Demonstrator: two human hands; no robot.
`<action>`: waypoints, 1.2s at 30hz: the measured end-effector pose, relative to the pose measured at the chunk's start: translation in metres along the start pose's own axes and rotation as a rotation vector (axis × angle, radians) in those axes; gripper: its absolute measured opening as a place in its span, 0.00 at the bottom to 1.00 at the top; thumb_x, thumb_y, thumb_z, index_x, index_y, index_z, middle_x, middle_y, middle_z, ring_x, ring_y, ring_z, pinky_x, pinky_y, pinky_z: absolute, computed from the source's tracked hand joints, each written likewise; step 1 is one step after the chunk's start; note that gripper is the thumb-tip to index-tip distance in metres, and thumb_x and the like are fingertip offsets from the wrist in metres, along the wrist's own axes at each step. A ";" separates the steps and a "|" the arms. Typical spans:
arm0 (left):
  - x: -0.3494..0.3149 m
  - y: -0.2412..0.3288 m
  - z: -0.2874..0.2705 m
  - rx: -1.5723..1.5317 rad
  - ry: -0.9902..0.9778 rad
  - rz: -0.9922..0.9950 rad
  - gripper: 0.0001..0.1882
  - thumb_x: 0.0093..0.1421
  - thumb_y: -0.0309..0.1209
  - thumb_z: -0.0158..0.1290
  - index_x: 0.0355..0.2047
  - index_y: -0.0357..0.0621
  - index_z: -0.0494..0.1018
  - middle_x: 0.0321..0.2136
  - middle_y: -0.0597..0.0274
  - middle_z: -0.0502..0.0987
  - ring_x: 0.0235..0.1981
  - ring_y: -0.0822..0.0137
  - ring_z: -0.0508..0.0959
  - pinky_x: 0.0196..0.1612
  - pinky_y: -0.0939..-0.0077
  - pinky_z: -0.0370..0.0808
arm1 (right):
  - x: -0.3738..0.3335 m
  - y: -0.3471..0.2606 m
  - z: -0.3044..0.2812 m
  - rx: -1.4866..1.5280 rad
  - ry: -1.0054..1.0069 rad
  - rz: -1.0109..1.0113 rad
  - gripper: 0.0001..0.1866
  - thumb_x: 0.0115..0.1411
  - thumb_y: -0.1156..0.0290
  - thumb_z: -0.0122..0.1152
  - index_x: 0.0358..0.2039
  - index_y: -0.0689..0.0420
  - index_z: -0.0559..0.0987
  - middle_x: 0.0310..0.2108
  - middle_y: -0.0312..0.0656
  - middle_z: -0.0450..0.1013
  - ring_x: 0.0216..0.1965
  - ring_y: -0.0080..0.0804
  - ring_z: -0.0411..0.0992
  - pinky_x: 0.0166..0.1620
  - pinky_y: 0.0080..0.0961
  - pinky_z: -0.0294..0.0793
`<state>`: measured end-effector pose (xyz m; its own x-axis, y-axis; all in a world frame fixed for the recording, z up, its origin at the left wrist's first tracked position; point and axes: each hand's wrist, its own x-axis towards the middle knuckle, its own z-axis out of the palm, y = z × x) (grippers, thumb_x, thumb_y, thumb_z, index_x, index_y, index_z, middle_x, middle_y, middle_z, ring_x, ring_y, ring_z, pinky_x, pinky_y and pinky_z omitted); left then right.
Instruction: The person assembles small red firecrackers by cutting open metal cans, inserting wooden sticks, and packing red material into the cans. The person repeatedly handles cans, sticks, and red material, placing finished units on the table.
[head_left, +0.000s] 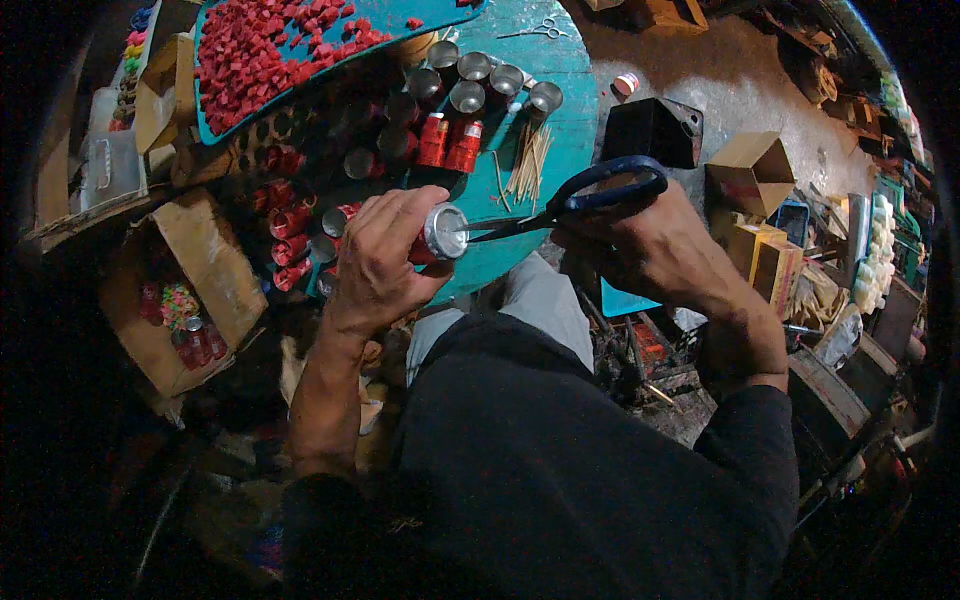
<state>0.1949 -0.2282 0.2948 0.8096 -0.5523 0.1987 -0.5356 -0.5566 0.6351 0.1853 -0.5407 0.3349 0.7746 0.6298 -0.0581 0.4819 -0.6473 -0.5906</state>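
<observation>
Gripping a red drink can (430,245), the person's left hand (385,245) wraps fingers and thumb round its side, near the turquoise counter's (578,100) closer edge. Right hand (640,245) clasps blue-handled scissors (610,185), grip partly hidden; blades point to the can's silver end. Farther back: thin wooden sticks (528,168), open-topped cans (468,97), silver scissors (547,29).

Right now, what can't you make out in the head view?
Red can: head view; left hand hides much of its side.
Dark-handled scissors: head view; tips too small to tell whether they pierce the can.
Blue tray: head view; far side cut off by the top edge.
</observation>
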 end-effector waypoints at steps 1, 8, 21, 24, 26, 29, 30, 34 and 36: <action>-0.002 0.000 0.000 0.004 -0.012 0.013 0.35 0.40 0.25 0.69 0.53 0.40 0.74 0.43 0.51 0.82 0.44 0.47 0.82 0.50 0.57 0.78 | -0.001 0.003 0.003 -0.059 -0.001 -0.035 0.11 0.58 0.65 0.69 0.41 0.51 0.86 0.35 0.45 0.81 0.35 0.49 0.80 0.37 0.42 0.80; -0.019 -0.005 -0.010 0.069 -0.050 0.016 0.34 0.41 0.25 0.68 0.53 0.41 0.74 0.44 0.50 0.81 0.44 0.46 0.82 0.50 0.55 0.79 | -0.005 -0.005 -0.010 -0.320 -0.047 -0.104 0.10 0.62 0.55 0.61 0.34 0.45 0.85 0.20 0.47 0.75 0.21 0.50 0.77 0.25 0.45 0.76; -0.025 -0.003 -0.019 -0.003 -0.029 0.029 0.37 0.38 0.25 0.70 0.53 0.41 0.73 0.45 0.49 0.80 0.45 0.45 0.82 0.51 0.56 0.79 | 0.002 -0.032 0.011 -0.064 -0.028 -0.091 0.14 0.59 0.69 0.69 0.47 0.52 0.85 0.42 0.41 0.82 0.39 0.41 0.82 0.39 0.35 0.83; -0.023 -0.003 -0.022 -0.015 -0.099 0.046 0.37 0.37 0.25 0.70 0.53 0.41 0.73 0.44 0.49 0.80 0.45 0.46 0.82 0.51 0.57 0.79 | 0.002 -0.034 0.008 -0.121 -0.040 -0.091 0.13 0.61 0.66 0.67 0.46 0.49 0.85 0.36 0.42 0.80 0.33 0.42 0.81 0.33 0.38 0.81; -0.023 -0.003 -0.023 -0.043 -0.122 0.039 0.37 0.37 0.25 0.70 0.52 0.40 0.73 0.44 0.49 0.80 0.44 0.46 0.82 0.50 0.58 0.79 | 0.002 -0.034 0.008 -0.179 -0.036 -0.110 0.10 0.65 0.60 0.61 0.44 0.44 0.84 0.21 0.42 0.75 0.23 0.44 0.79 0.24 0.43 0.77; -0.020 -0.001 -0.026 -0.086 -0.165 0.022 0.36 0.37 0.26 0.71 0.51 0.40 0.73 0.43 0.47 0.80 0.44 0.45 0.82 0.48 0.56 0.79 | 0.005 -0.039 0.002 -0.197 -0.041 -0.161 0.13 0.65 0.61 0.60 0.49 0.43 0.83 0.22 0.42 0.74 0.23 0.44 0.78 0.25 0.44 0.77; -0.020 0.000 -0.027 -0.099 -0.178 0.011 0.36 0.37 0.26 0.71 0.50 0.39 0.72 0.42 0.47 0.80 0.43 0.44 0.82 0.48 0.55 0.79 | 0.005 -0.040 0.003 -0.215 -0.029 -0.153 0.15 0.65 0.60 0.60 0.51 0.42 0.82 0.23 0.42 0.74 0.23 0.44 0.78 0.25 0.44 0.77; -0.020 0.001 -0.034 -0.143 -0.224 -0.042 0.37 0.38 0.28 0.73 0.51 0.40 0.72 0.42 0.48 0.80 0.44 0.44 0.82 0.48 0.57 0.79 | 0.001 -0.046 0.004 -0.261 -0.042 -0.119 0.24 0.64 0.59 0.60 0.62 0.40 0.75 0.28 0.42 0.74 0.27 0.43 0.78 0.28 0.42 0.78; -0.021 0.003 -0.037 -0.212 -0.244 -0.092 0.37 0.38 0.29 0.73 0.51 0.40 0.72 0.42 0.48 0.80 0.44 0.44 0.82 0.48 0.58 0.79 | -0.001 -0.047 0.002 -0.255 -0.042 -0.137 0.29 0.62 0.62 0.62 0.65 0.43 0.73 0.31 0.41 0.74 0.29 0.42 0.78 0.29 0.40 0.78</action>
<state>0.1854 -0.1953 0.3203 0.7568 -0.6527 -0.0349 -0.3807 -0.4836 0.7882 0.1609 -0.5103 0.3605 0.6798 0.7328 -0.0282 0.6726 -0.6384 -0.3744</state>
